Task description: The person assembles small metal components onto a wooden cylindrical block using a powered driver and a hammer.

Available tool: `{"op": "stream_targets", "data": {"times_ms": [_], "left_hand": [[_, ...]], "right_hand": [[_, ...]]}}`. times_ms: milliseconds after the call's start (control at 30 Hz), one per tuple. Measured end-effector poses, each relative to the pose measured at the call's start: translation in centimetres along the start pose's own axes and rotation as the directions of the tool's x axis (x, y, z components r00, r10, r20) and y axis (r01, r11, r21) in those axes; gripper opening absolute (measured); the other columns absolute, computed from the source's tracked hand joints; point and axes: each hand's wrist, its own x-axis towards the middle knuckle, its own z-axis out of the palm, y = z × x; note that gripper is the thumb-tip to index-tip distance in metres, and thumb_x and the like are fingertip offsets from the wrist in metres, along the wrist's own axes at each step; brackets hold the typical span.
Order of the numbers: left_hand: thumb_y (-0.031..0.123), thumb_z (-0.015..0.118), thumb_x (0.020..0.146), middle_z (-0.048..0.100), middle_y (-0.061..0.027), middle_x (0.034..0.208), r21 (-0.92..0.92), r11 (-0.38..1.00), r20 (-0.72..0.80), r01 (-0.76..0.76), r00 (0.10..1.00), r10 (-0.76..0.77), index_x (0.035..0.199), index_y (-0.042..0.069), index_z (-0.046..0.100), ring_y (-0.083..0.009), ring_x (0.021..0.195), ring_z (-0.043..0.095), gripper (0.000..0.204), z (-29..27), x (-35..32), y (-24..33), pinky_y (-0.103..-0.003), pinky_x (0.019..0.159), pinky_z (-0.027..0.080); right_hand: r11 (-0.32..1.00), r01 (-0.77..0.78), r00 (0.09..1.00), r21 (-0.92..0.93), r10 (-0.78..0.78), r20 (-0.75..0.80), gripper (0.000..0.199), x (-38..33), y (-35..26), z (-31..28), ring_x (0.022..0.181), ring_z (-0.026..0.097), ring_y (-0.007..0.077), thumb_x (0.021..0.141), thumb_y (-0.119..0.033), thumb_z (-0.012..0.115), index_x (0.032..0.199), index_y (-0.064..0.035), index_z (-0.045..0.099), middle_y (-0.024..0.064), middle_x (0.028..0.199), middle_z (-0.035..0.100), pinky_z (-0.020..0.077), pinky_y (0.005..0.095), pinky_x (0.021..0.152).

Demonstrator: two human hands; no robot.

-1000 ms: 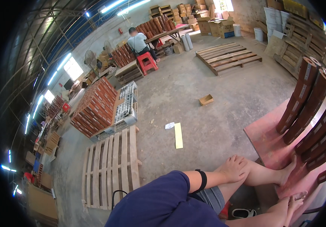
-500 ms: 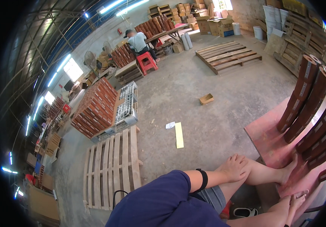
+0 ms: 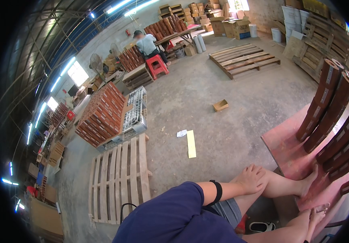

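My left hand [image 3: 252, 179] lies flat over my bent left knee, fingers stretched out and holding nothing. A black band [image 3: 215, 192] goes round that forearm. My right hand [image 3: 319, 211] rests by my right leg at the lower right; its fingers look extended and I see nothing in them. My bare left foot [image 3: 311, 183] is propped on a pinkish-red board [image 3: 284, 141]. On this board, beyond my feet, stand tall brown-red cylinder stacks [image 3: 329, 95] with hollow ends on top.
Left lie a slatted wooden pallet [image 3: 119, 182] and a pallet piled with brown-red pieces [image 3: 101, 117]. On the floor are a yellow strip [image 3: 191, 144], a white paper [image 3: 181, 133] and a small open carton [image 3: 220, 105]. Farther off, a person [image 3: 147, 45] sits on a red stool [image 3: 157, 67].
The seated person's head has shifted slightly. Both my hands stay where they were.
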Motion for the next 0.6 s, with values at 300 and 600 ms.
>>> {"op": "stream_targets", "data": {"times_ms": [300, 600], "left_hand": [[0.035, 0.061, 0.071, 0.046, -0.0148, 0.125, -0.024, 1.0, -0.017, -0.012, 1.0, 0.011, 0.117, 0.01, 0.052, -0.0395, 0.112, 0.041, 0.054, 0.2, 0.0, -0.1, -0.048, 0.091, 0.038], [0.035, 0.061, 0.071, 0.046, -0.0144, 0.124, -0.011, 1.0, -0.016, 0.001, 1.0, -0.001, 0.117, 0.01, 0.052, -0.0396, 0.112, 0.041, 0.053, 0.3, -0.1, -0.1, -0.048, 0.092, 0.037]], "right_hand": [[0.994, -0.088, 0.994, -0.066, 0.091, 0.056, 0.092, -1.1, -1.4, -1.5, 0.12, 0.04, 0.0425, 0.069, -0.035, 0.074, 0.137, 0.0046, 0.026, 0.03, 0.135, 0.031, 0.0379, 0.0426, 0.099], [0.999, 0.037, 0.999, -0.009, -0.037, 0.026, 0.09, -0.3, -0.5, -0.6, 0.115, 0.042, 0.0434, 0.071, -0.03, 0.073, 0.138, 0.0046, 0.024, 0.03, 0.133, 0.032, 0.0375, 0.0426, 0.098]]}}
